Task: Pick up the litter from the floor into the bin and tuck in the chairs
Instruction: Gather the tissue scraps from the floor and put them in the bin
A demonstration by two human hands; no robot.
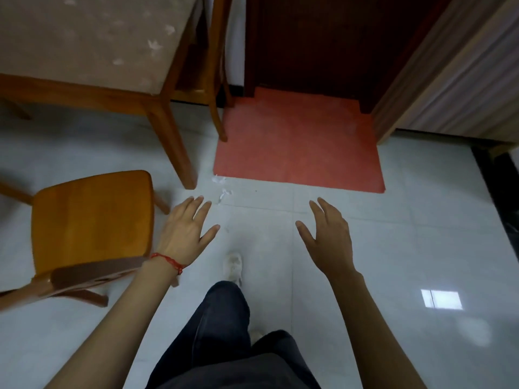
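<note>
Small white scraps of litter (pixel 223 194) lie on the pale tiled floor, with another scrap (pixel 218 179) just beyond, close to the table leg (pixel 174 141). My left hand (pixel 188 228) hovers with fingers spread, a little short of the scraps and beside a wooden chair (pixel 92 220) that stands pulled out from the table (pixel 84 43). My right hand (pixel 328 234) is held out to the right, also spread, holding nothing. No bin is in view.
A second wooden chair (pixel 216 80) stands at the table's far end. A red mat (pixel 300 144) lies before a dark door (pixel 309 40). A wood-edged panel (pixel 449 80) stands at right. My legs and a white shoe (pixel 233 266) are below.
</note>
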